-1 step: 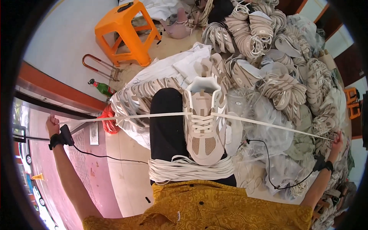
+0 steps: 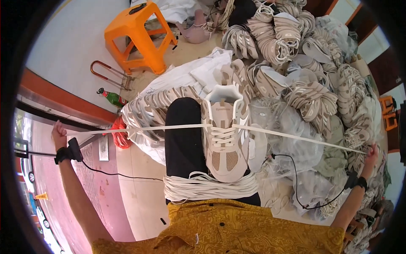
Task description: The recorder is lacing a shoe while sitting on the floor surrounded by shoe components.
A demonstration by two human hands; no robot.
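A beige and white sneaker upper (image 2: 230,163) rests on my right thigh, its toe toward me. One white shoelace (image 2: 186,126) is threaded through the eyelets in several crossings, and both its ends run out taut to the sides. Far out at the left, my left hand (image 2: 58,134) is closed on one end. At the far right, my right hand (image 2: 372,154) pinches the other end. Across my lap lies a thick bundle of loose white shoelaces (image 2: 211,188), just below the toe. My left knee (image 2: 182,131) in black cloth is under the left stretch of lace.
Stacked beige shoe uppers (image 2: 311,99) pile up on the right, with clear plastic bags (image 2: 296,154) among them. An orange stool (image 2: 139,34) stands at the back left, near a green bottle (image 2: 112,98). Black cables (image 2: 127,174) run from both wrists.
My left hand has shifted up slightly and its fingers reach out a little more. The sneaker upper, the lace and my right hand look nearly the same.
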